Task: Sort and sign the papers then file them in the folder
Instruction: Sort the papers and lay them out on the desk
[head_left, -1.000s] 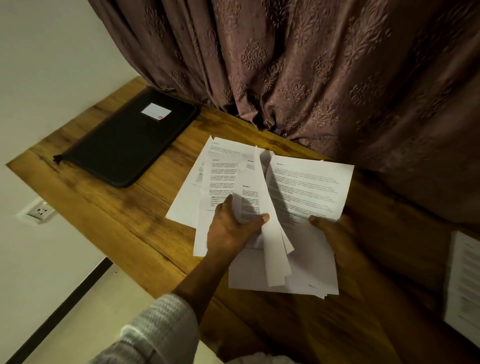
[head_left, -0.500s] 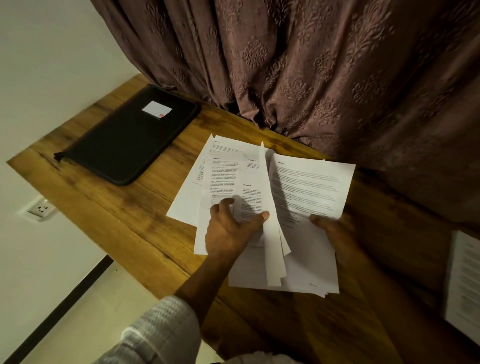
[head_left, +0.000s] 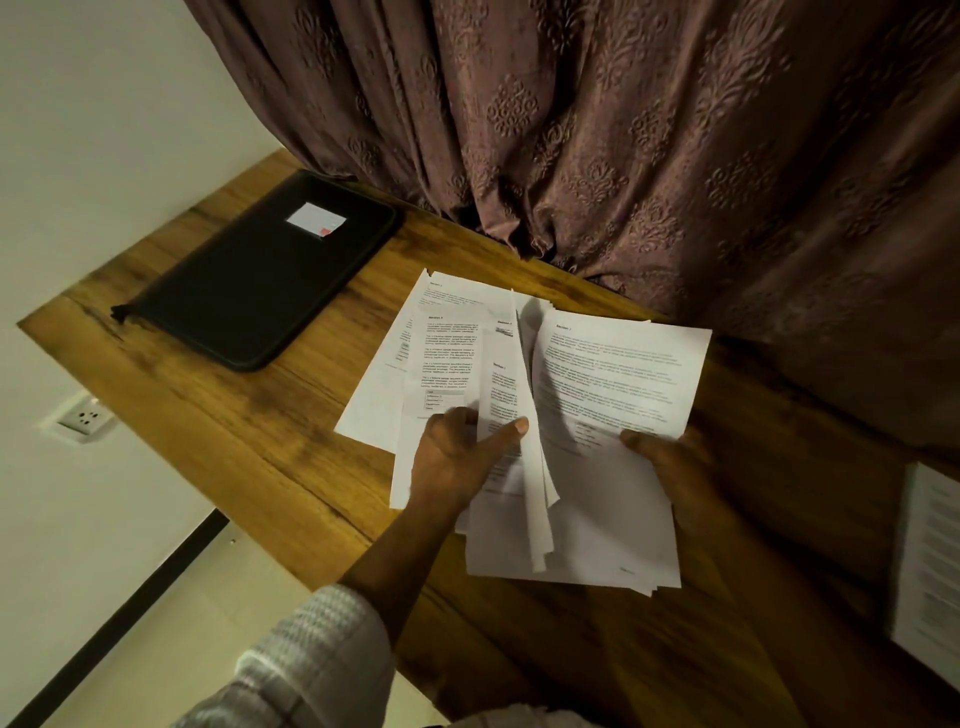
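Note:
Several printed white papers (head_left: 447, 353) lie fanned on the wooden table (head_left: 249, 426). My left hand (head_left: 457, 457) pinches a few sheets between thumb and fingers, and their edges stand up in the middle of the pile. My right hand (head_left: 670, 467) holds the lower edge of a tilted printed sheet (head_left: 618, 374), thumb on top. Under both hands lies a squared stack of papers (head_left: 597, 545). A closed black zip folder (head_left: 265, 280) with a white label lies at the table's far left.
A brown patterned curtain (head_left: 623, 156) hangs against the table's far edge. Another printed stack (head_left: 930, 566) lies at the right edge of view. The table's left edge drops to a wall with a socket (head_left: 85, 418) and pale floor.
My left fingers shifted slightly on the sheets they pinch. The upright pages lean a little more to the right. My right hand and its sheet stayed put.

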